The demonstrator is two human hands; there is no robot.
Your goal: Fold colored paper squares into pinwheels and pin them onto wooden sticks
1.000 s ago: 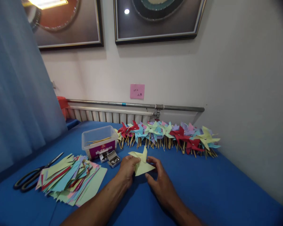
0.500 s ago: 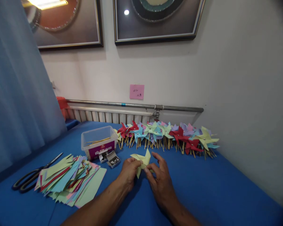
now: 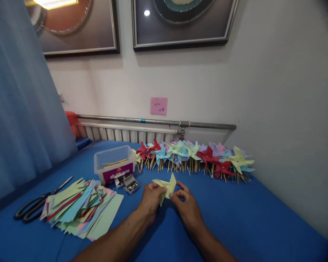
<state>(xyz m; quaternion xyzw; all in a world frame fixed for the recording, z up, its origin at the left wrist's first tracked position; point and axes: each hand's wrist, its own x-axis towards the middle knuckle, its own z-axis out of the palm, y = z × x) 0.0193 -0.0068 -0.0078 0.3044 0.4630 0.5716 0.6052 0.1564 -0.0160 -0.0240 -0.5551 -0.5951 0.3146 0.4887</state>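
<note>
two hands pinch one yellow paper pinwheel over the blue table

the left hand (image 3: pixel 150 199) and the right hand (image 3: pixel 186 211) both hold the yellow paper pinwheel (image 3: pixel 166 187) at its middle, fingers closed on it, so the folded points stay together. it sits just above the blue table (image 3: pixel 235 218). the box of pins (image 3: pixel 131 184) and the plastic tub of sticks (image 3: pixel 114 167) wait near. cut paper squares (image 3: pixel 80 207) lie by the scissors (image 3: pixel 38 203). finished pinwheels (image 3: pixel 194 156) line the wall.

Bare blue table (image 3: pixel 235 214) rightward — pinwheel row (image 3: pixel 194 156) behind, paper stack (image 3: pixel 82 209) left.
</note>
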